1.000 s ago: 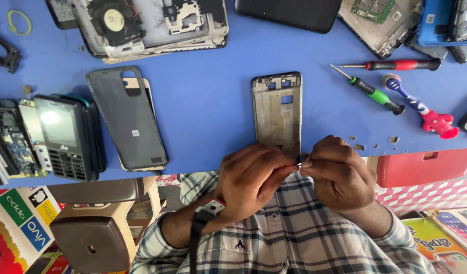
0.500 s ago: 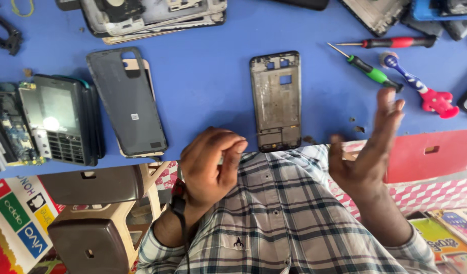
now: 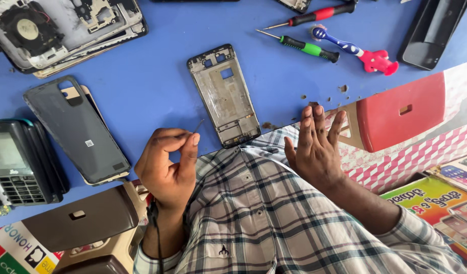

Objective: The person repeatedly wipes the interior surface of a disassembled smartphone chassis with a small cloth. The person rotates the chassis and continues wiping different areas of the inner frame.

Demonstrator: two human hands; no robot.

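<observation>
L hand (image 3: 168, 165) is raised in front of the plaid shirt (image 3: 254, 223), wrist bent, knuckles twd the camera. Its grip is pressed together: thumb & index fingertips (image 3: 194, 139) pinch a thin pin-like metal tool (image 3: 198, 125), which pokes up & to the right from the fingertips, over the blue table (image 3: 157, 71). Other fingers are curled in. A dark cord (image 3: 156, 238) hangs along the L wrist.

R hand (image 3: 314, 149) is held up w/ palm facing L, fingers straight, close together & pointing up; grip is spread flat & holds nothing. Fingertips sit at the table edge, near some small dark specks (image 3: 340, 91). Forearm runs down-right into the plaid sleeve.

Between the 2 hands, a bit higher, a bare phone mid-frame (image 3: 223, 96) lies flat on the table, tilted slightly, its lower end just above the shirt collar. Pin tip is just beside the frame's L edge, not touching as far as I can tell.

L of that: a grey phone back cover (image 3: 71, 132), then a dark keypad device (image 3: 18, 162) at the L edge. Top L: an opened laptop base w/ fan (image 3: 56, 30). Top R: 2 screwdrivers, red-handled (image 3: 319, 14) & green-handled (image 3: 304, 47), plus a blue & pink toothbrush (image 3: 355, 53). A red stool (image 3: 401, 109) stands R of the R hand, a brown stool (image 3: 81, 218) below the L hand.
</observation>
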